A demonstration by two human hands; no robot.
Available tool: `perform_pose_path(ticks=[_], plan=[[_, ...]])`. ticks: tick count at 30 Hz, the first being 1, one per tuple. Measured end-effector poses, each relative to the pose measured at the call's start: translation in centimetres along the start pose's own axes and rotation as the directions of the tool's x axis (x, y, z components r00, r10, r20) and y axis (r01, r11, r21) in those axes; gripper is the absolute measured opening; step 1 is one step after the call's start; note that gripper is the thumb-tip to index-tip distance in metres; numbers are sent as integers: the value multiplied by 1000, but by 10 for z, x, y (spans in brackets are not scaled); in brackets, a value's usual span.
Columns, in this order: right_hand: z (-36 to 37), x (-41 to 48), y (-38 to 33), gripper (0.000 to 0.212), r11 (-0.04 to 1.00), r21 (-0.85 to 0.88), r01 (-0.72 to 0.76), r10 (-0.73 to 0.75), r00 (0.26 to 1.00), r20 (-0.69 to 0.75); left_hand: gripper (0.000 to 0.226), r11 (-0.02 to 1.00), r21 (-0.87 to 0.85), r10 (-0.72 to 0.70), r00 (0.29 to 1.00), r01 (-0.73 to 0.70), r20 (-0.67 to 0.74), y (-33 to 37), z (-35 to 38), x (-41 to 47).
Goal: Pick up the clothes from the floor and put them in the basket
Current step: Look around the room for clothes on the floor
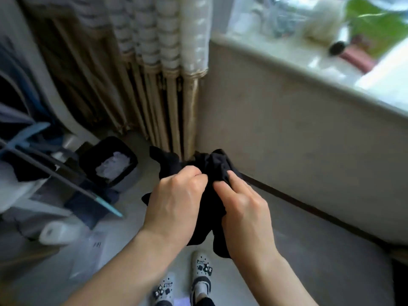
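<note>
A black piece of clothing point(212, 164) hangs bunched in the air in front of me, above the floor. My left hand point(174, 199) grips its left part with the fingers curled into the cloth. My right hand point(242, 206) pinches the fabric just to the right, thumb and fingers closed on it. The lower end of the cloth dangles between my wrists, above my feet. No laundry basket is clearly in view.
A small dark bin point(110, 164) with a white liner stands on the floor at left, next to a blurred rack with dark clothes point(19, 138). Curtains point(154, 74) hang ahead. A low wall with a cluttered windowsill point(309, 69) runs along the right. My patterned slippers point(201, 270) are below.
</note>
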State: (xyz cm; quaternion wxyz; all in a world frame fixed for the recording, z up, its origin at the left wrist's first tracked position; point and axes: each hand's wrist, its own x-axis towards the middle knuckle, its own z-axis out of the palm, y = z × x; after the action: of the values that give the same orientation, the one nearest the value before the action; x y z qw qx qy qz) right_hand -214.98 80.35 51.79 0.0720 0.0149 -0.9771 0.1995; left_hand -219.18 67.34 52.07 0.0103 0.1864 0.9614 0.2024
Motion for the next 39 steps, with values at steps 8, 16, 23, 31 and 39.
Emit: perform_pose_path(ticks=[8,16,23,31,39], plan=[[-110,-94,19,37,936,-33,-350,332,911,-243,9,918,8,394,915,-396,83,129,-33,-16],[-202,-232,74,22,744,-40,-666,588,683,-433,13,693,-92,716,669,-715,200,297,-11,-73],[-275,-357,139,19,548,-76,-833,672,492,-553,15,493,-183,863,452,-851,227,450,24,-142],[-335,-499,210,13,350,-87,-933,733,330,-594,16,306,-292,945,250,-906,212,600,79,-229],[-355,-572,269,31,214,25,-976,804,162,-572,24,182,-396,961,78,-900,265,692,141,-267]])
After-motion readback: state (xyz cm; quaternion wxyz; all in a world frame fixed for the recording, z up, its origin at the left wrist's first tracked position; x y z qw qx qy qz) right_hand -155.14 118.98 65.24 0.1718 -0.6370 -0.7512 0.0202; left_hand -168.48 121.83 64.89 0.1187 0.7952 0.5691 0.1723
